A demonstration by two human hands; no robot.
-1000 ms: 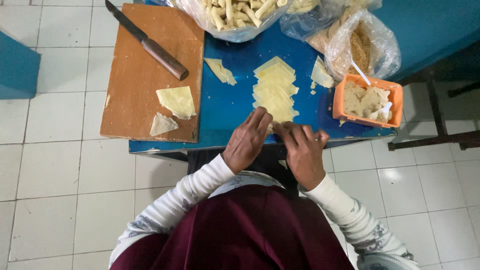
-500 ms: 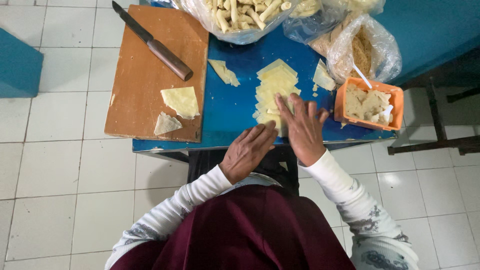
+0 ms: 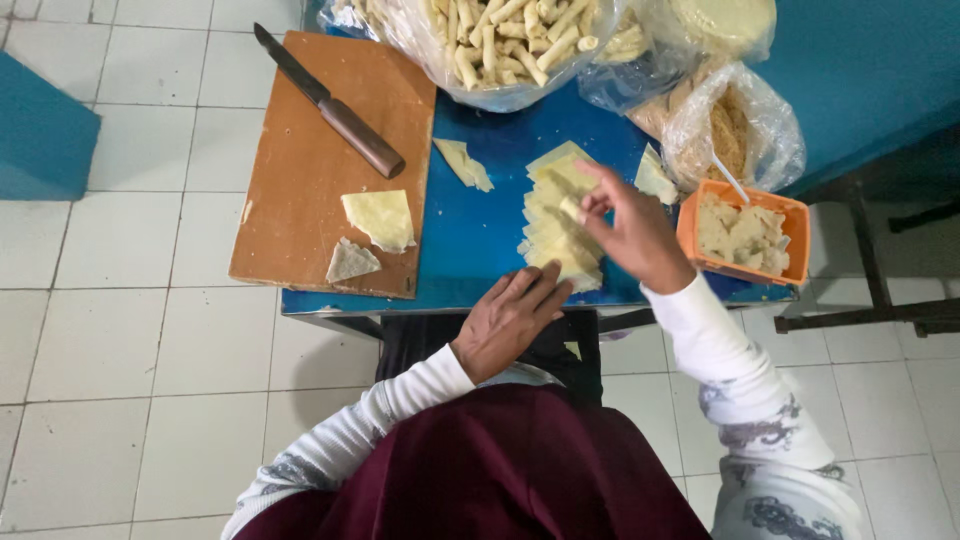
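My right hand (image 3: 628, 228) is lifted over the blue table (image 3: 470, 240), with a small pale rolled pastry (image 3: 570, 208) pinched in its fingertips. Beneath it lies a row of overlapping pale yellow pastry sheets (image 3: 548, 240). My left hand (image 3: 510, 315) rests flat at the table's near edge, fingers together, touching the lower end of the sheets and holding nothing. To the right of my right hand stands an orange tub (image 3: 742, 235) of filling with a spoon in it.
A wooden cutting board (image 3: 320, 190) on the left carries a knife (image 3: 330, 105) and two pastry scraps (image 3: 380, 218). A plastic bag of finished rolls (image 3: 510, 40) and other bags (image 3: 735, 130) sit at the far edge. White tiled floor surrounds the table.
Both hands were together at the table's near edge. My right hand has risen toward the far right over the sheets with a small roll; my left hand stayed at the edge.
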